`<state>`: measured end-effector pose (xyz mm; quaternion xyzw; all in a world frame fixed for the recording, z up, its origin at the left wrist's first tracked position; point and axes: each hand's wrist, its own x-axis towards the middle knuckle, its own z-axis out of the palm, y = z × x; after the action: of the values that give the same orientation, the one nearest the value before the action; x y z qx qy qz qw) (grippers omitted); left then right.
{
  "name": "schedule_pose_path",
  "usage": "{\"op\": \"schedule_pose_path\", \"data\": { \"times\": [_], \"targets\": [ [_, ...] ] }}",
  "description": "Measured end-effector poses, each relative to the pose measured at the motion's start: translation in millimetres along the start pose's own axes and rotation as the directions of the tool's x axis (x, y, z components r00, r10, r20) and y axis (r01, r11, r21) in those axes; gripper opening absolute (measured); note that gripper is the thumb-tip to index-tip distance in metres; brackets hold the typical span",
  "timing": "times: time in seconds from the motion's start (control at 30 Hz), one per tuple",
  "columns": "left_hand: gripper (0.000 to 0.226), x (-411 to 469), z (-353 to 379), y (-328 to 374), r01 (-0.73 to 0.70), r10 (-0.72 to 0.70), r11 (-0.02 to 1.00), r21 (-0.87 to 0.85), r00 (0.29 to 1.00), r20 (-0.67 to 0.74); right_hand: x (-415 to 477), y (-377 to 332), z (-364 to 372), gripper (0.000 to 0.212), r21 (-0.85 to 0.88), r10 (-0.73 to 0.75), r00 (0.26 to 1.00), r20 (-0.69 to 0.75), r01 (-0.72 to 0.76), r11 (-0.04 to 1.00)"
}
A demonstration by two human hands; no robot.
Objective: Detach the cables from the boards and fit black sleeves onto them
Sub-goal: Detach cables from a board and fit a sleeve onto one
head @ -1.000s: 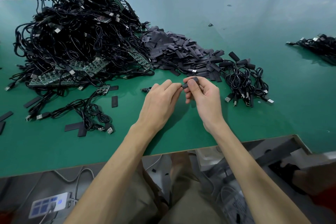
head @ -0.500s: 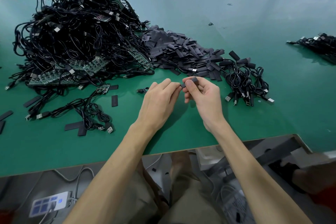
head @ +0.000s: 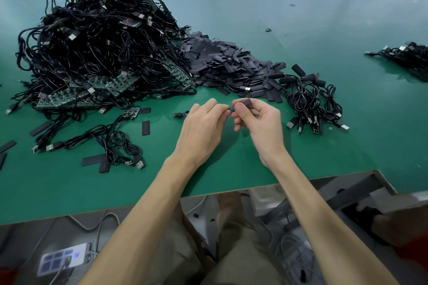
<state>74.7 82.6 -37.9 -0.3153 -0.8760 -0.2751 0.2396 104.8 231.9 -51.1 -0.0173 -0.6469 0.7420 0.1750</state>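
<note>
The right hand point(head: 259, 122) pinches a short flat black sleeve point(head: 245, 101) between thumb and fingers point(head: 240, 107). The left hand point(head: 201, 129) pinches a thin black cable point(head: 181, 114) by its end at the sleeve's mouth. A flattened mouth or skewed plug could snag and buckle the sleeve.

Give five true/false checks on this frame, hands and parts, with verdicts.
1. The right hand pinches a black sleeve. True.
2. The left hand lies flat on the table. False: its curled fingers pinch a cable at the sleeve's end.
3. The loose sleeve pile lies right of the cable-and-board heap. True.
4. The power strip sits on the table. False: it lies below the table edge.
5. Sleeved cables lie right of the right hand. True.
</note>
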Motion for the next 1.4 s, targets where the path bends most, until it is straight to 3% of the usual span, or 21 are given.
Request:
{"op": "schedule_pose_path", "data": {
  "times": [0.3, 0.87, 1.1, 1.33, 1.4],
  "targets": [
    [0.015, -0.2, -0.4, 1.5, -0.008, 0.008, 1.000, 0.000, 0.999, 0.048, -0.1, -0.1, -0.6, 0.006, -0.012, 0.000, 1.000, -0.001, 0.000, 1.000],
    [0.013, -0.8, 5.3, -2.3, -0.029, 0.029, 0.999, 0.021, 1.000, -0.009, -0.4, -2.6, 1.5, 0.013, -0.070, 0.012, 0.999, -0.036, -0.015, 0.997],
    [0.017, 0.3, 4.8, -2.8, -0.042, 0.042, 0.999, -0.020, 0.999, 0.028, -0.6, -8.0, -0.4, 0.024, -0.130, -0.044, 0.967, -0.250, 0.011, 0.991],
    [0.035, 0.1, 11.3, -12.0, 0.019, -0.021, 1.000, 0.012, 0.967, 0.254, -2.8, -12.3, -2.6, 0.027, -0.064, -0.065, 0.897, -0.438, 0.041, 0.997],
    [0.033, 0.5, 13.9, -14.7, 0.037, -0.038, 0.999, 0.007, 0.966, 0.254, -2.6, -12.6, -2.6, 0.027, -0.038, -0.058, 0.895, -0.443, 0.046, 0.998]
  ]
}}
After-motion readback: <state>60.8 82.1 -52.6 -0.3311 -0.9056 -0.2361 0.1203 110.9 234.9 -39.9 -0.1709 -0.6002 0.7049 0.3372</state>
